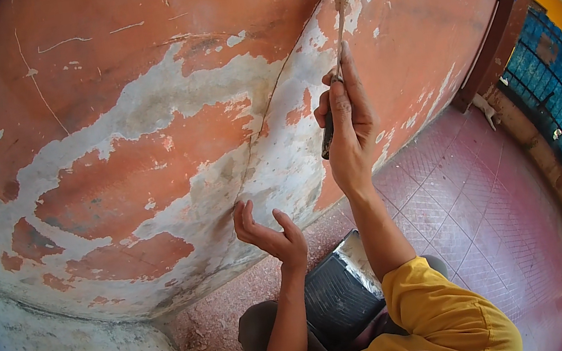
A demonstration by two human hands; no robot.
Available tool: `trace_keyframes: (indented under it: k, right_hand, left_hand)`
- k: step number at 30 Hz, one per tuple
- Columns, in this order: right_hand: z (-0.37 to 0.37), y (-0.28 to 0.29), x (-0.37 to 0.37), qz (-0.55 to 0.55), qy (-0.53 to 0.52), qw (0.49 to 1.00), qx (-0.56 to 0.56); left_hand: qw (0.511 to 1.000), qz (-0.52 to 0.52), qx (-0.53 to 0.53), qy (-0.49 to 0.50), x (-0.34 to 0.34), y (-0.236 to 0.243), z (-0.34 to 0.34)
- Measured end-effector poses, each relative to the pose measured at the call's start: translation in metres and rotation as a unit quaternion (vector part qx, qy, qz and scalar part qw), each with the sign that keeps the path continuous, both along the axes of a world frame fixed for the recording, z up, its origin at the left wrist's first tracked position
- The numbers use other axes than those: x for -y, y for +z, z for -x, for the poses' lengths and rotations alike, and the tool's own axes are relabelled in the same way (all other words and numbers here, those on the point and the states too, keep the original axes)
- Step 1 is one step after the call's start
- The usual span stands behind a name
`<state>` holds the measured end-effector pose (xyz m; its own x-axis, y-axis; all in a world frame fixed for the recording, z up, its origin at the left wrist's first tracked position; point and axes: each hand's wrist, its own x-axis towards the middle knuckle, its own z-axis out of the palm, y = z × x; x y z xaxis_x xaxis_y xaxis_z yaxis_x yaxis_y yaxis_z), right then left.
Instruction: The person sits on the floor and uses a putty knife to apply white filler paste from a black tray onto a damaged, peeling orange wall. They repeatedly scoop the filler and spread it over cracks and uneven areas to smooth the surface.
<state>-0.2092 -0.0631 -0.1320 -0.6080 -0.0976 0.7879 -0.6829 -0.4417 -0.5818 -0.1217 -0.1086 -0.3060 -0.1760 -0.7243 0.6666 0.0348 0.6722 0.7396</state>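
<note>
1. Orange paint peels in patches off the wall (140, 156), baring grey-white plaster, and I see a thin crack (273, 97) running down it.
2. Up high, the right hand (345, 111) grips a scraper (342, 32) between thumb and fingers, its blade tip at the crack's upper end.
3. Lower down, the left hand (272, 238) has its fingers spread and loosely curled, holding nothing, near the wall; I can't tell whether they touch.
4. Below, a black container (335, 294) with whitish smears sits between the person's knees.
</note>
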Motion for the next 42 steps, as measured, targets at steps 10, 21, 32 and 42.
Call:
trace_keyframes:
  k: [10, 21, 32, 42]
  right_hand:
    - [-0.004, 0.004, 0.003, -0.021, -0.054, 0.998, -0.008]
    - [0.009, 0.006, -0.004, -0.133, -0.312, 0.924, -0.178]
    - [-0.017, 0.035, -0.063, -0.304, -0.227, 0.911, -0.16]
    - [-0.012, 0.067, -0.081, -0.29, -0.286, 0.9, -0.153]
  left_hand:
    - [1.0, -0.009, -0.003, -0.004, 0.002, 0.002, -0.003]
    - [1.0, -0.01, 0.003, -0.014, 0.004, 0.002, -0.007]
    - [1.0, 0.011, 0.011, -0.001, 0.004, -0.001, -0.004]
    - [1.0, 0.023, 0.014, 0.012, 0.003, -0.001, -0.003]
